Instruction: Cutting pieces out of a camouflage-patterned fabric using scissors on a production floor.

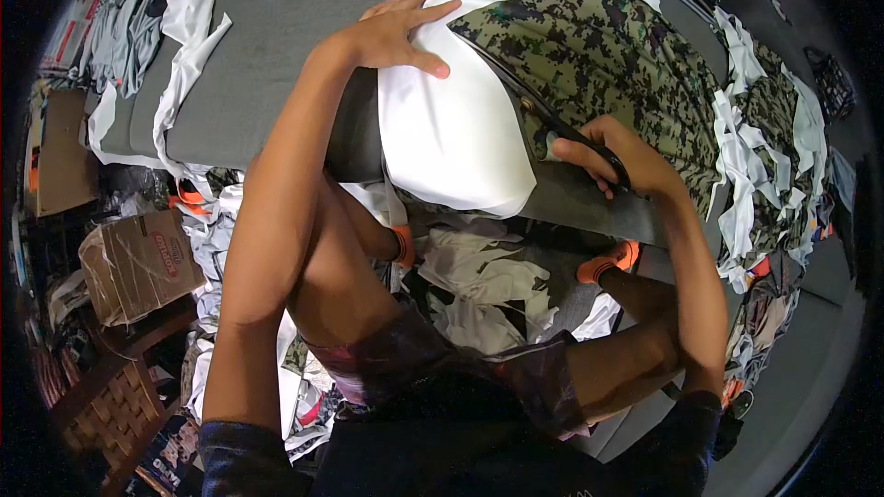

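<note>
My left hand (396, 29) lies with spread fingers on a piece of white fabric (451, 124) at the near edge of a grey cushioned surface. Beside it, to the right, a green-and-black camouflage fabric (599, 46) is spread out. My right hand (612, 158) grips a pair of dark-handled scissors (545, 115), thumb and fingers around the handles. The blades point up and left along the border between the white and camouflage fabric. Whether the blades are parted, I cannot tell. White fabric hangs over the edge toward my knees.
Camouflage and white scraps (750, 156) are heaped at the right. Grey cloths (138, 14) and white strips (189, 37) lie at the far left. A cardboard box (143, 267) stands at the lower left. Pale scraps (483, 267) cover the floor between my feet.
</note>
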`<state>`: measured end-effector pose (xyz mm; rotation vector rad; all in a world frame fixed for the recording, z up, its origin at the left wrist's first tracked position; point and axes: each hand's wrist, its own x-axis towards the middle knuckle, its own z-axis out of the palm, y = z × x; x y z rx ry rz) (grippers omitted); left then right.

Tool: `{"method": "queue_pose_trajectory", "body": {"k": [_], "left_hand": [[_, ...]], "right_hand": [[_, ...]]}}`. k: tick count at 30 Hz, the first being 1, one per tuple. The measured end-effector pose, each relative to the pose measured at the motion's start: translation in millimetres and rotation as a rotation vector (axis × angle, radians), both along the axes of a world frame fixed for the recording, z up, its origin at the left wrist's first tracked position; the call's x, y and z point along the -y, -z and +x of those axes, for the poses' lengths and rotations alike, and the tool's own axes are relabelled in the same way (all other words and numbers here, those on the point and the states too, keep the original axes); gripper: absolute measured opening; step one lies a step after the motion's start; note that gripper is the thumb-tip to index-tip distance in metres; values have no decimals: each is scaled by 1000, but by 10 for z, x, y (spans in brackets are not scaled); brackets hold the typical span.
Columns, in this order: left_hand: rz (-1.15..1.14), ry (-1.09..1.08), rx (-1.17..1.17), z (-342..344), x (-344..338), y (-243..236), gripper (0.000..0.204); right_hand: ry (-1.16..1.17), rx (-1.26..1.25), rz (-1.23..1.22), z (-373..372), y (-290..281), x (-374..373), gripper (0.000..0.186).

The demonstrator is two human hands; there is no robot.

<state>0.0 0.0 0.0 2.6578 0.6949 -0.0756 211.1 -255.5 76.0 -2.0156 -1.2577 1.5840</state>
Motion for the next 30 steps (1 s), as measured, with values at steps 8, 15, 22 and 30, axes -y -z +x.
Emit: {"method": "queue_pose_trajectory", "body": {"k": [8, 15, 22, 30], "left_hand": [[24, -21, 18, 17, -18, 13, 101], [17, 15, 13, 7, -33, 20, 100], [29, 0, 10, 9, -39, 13, 100], [22, 4, 8, 7, -20, 1, 99]], "right_hand": [[19, 1, 36, -43, -28, 5, 52], [13, 26, 31, -41, -37, 2, 51], [16, -18, 36, -7, 0, 30, 52], [-19, -101, 46, 22, -6, -46, 51]]}}
